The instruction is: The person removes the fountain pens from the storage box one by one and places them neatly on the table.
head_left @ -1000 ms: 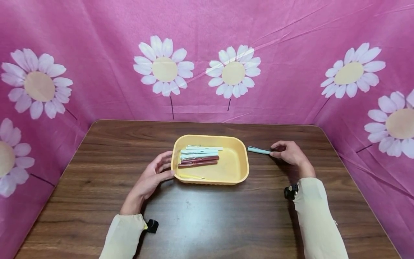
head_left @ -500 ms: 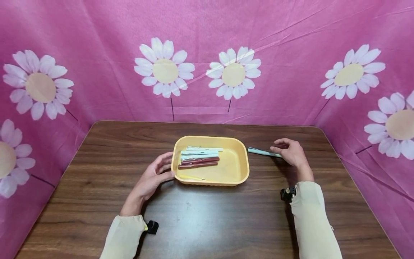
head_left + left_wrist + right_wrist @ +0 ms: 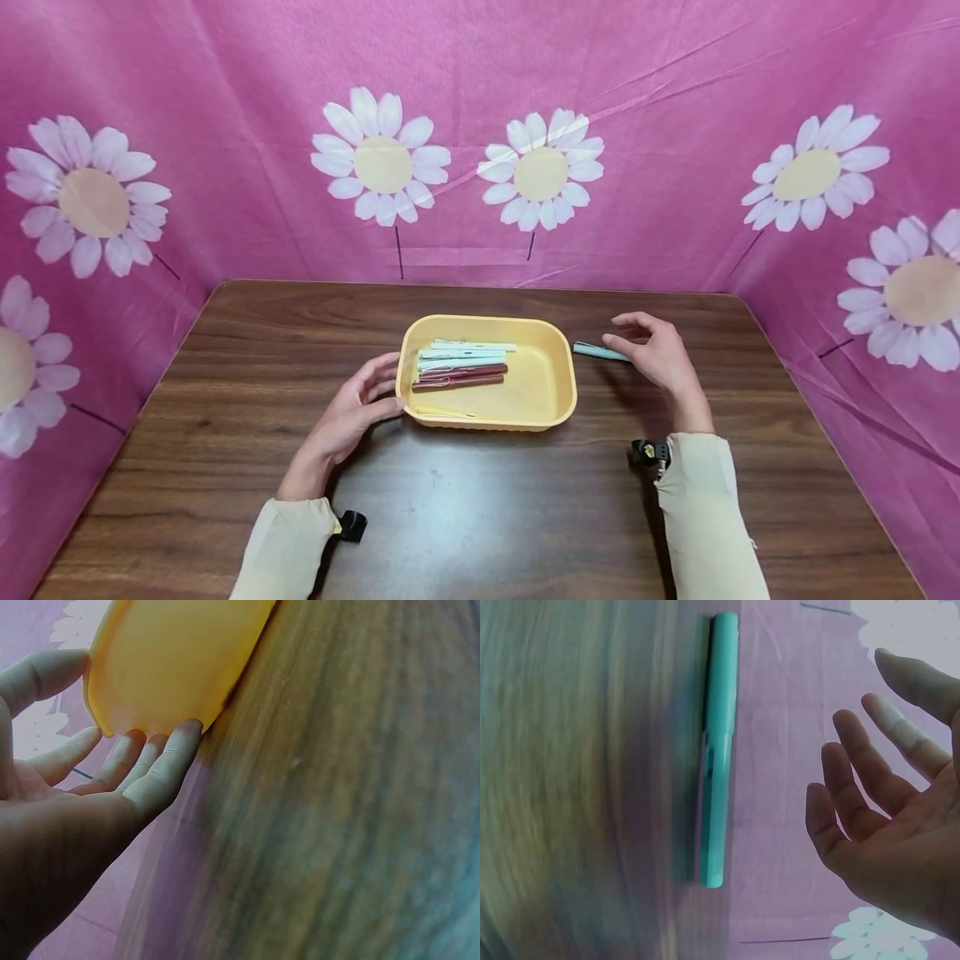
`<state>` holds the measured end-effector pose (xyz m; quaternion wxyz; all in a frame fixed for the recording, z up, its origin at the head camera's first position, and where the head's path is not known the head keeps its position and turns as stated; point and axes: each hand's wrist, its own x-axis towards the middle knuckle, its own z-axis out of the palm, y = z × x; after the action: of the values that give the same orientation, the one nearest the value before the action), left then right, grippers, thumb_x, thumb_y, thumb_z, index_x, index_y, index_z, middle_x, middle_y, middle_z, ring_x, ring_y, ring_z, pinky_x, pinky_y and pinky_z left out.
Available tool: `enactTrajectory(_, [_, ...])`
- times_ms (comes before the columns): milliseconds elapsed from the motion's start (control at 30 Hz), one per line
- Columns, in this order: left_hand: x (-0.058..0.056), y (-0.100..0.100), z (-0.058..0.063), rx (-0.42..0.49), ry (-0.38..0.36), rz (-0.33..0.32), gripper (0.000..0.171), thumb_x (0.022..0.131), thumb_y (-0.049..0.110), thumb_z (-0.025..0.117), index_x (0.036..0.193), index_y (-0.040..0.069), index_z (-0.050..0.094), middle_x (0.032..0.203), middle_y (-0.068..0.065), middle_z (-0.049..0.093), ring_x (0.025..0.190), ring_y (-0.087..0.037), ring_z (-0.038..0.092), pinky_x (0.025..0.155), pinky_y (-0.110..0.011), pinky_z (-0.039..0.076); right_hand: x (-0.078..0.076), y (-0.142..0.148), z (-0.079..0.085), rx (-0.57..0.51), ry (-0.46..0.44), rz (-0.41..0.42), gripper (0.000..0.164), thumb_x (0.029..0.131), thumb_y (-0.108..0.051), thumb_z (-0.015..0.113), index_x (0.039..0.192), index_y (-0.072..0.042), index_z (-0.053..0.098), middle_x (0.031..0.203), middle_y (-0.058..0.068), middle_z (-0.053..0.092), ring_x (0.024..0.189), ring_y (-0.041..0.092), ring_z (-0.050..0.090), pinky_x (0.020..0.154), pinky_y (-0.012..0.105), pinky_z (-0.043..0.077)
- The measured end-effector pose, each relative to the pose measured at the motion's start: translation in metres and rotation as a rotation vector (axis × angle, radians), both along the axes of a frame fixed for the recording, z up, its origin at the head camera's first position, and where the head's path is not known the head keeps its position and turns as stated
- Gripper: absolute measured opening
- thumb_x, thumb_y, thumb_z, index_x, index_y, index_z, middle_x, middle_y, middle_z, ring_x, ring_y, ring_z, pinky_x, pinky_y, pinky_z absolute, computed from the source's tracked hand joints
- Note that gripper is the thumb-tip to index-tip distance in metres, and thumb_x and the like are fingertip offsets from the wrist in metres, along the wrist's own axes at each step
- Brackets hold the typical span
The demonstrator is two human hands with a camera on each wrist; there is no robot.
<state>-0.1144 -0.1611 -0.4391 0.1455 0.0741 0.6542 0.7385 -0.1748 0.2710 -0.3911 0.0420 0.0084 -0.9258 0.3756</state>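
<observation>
A yellow plastic tray (image 3: pixel 540 375) stands at the middle of the table, holding several pens. My left hand (image 3: pixel 352 412) touches its left end, fingers and thumb spread around the corners; in the left wrist view the fingertips (image 3: pixel 187 731) meet the tray wall (image 3: pixel 176 667). Inside lie a white pen (image 3: pixel 487 347), light blue pens (image 3: pixel 465 356), two dark red pens (image 3: pixel 468 381) and a yellow pen (image 3: pixel 442 411). A light blue capped pen (image 3: pixel 598 352) lies on the table right of the tray. My right hand (image 3: pixel 656 350) hovers over its right part with loosely bent fingers, apart from the pen in the right wrist view.
The brown wood-grain table (image 3: pixel 480 517) has rounded far corners. A pink cloth (image 3: pixel 480 50) with large white daisies encloses its back and sides. Small black cameras sit at both sleeve cuffs.
My right hand has let go of the light blue pen beside the tray, risen, and moved left above it. The left hand and the tray stay in place.
</observation>
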Motion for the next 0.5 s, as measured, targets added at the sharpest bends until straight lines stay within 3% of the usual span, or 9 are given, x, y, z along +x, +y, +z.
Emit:
enactTrajectory(267, [0.0, 0.001, 0.0, -0.001, 0.003, -0.005, 0.067, 0.083, -0.005, 0.06, 0.142, 0.007, 0.031, 0.139, -0.025, 0.038, 0.126, -0.04, 0.039, 0.085, -0.028, 0.054, 0.003, -0.01, 0.008, -0.025, 0.011, 0.018, 0.04, 0.083, -0.034, 0.07, 0.113, -0.009, 0.062, 0.114, 0.016, 0.064, 0.093, 0.028, 0.061, 0.071, 0.019, 0.048])
enactTrajectory(500, [-0.001, -0.001, 0.001, -0.007, 0.005, -0.003, 0.067, 0.083, -0.005, 0.06, 0.142, 0.007, 0.031, 0.139, -0.025, 0.038, 0.126, -0.039, 0.04, 0.085, -0.028, 0.054, 0.005, -0.02, 0.016, -0.034, 0.037, 0.046, 0.039, 0.083, -0.033, 0.07, 0.113, -0.009, 0.062, 0.111, 0.012, 0.066, 0.091, 0.025, 0.061, 0.071, 0.018, 0.048])
